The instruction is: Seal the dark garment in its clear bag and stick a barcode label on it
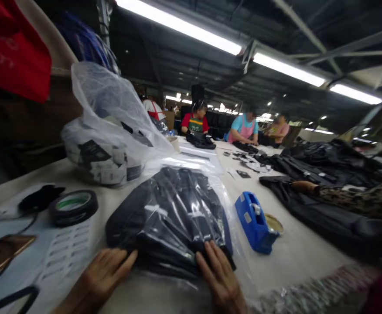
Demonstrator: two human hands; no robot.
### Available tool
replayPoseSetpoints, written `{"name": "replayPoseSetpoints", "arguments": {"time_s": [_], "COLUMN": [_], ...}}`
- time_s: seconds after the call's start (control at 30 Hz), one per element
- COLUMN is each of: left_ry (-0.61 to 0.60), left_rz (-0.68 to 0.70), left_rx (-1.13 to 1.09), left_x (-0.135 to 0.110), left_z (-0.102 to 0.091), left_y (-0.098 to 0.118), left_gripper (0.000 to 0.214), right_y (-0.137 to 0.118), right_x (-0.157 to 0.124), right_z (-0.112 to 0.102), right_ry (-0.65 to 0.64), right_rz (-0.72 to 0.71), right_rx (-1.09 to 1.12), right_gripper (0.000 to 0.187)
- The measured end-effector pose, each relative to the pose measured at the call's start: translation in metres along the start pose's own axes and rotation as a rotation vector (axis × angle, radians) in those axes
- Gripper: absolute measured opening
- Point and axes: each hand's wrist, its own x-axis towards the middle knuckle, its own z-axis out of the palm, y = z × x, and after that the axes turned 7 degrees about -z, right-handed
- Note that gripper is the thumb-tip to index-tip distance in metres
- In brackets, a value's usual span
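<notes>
A black folded bag or garment [174, 209] lies inside a clear plastic bag [237, 244] on the table in front of me. It has a few light strips on it, and the plastic shines over its folds. My left hand [101, 277] is at the near left corner of the package, its fingers curled together at the plastic's edge. Flat on the near right part of the package rests my right hand [219, 277], fingers stretched out over the plastic.
A blue tape dispenser [256, 222] stands right of the package. Left are a black tape roll [73, 207], a label sheet [66, 248] and a plastic sack [112, 148] of labels. Black goods [335, 213] lie at right beside a camouflage sleeve [357, 200]. Several people work farther back.
</notes>
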Motion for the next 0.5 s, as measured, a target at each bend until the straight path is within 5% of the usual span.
{"name": "replayPoseSetpoints", "arguments": {"time_s": [0.13,0.5], "left_ry": [-0.016,-0.091], "left_rz": [0.076,0.178], "left_rx": [-0.044,-0.003], "left_x": [0.005,0.006], "left_z": [-0.007,-0.011], "left_y": [-0.001,-0.005], "left_gripper": [0.032,0.041], "right_y": [0.002,0.03], "right_x": [-0.012,-0.068], "right_z": [-0.024,-0.046], "right_ry": [-0.084,-0.113], "right_rz": [0.078,0.144], "right_rx": [0.062,-0.06], "right_gripper": [0.06,0.029]}}
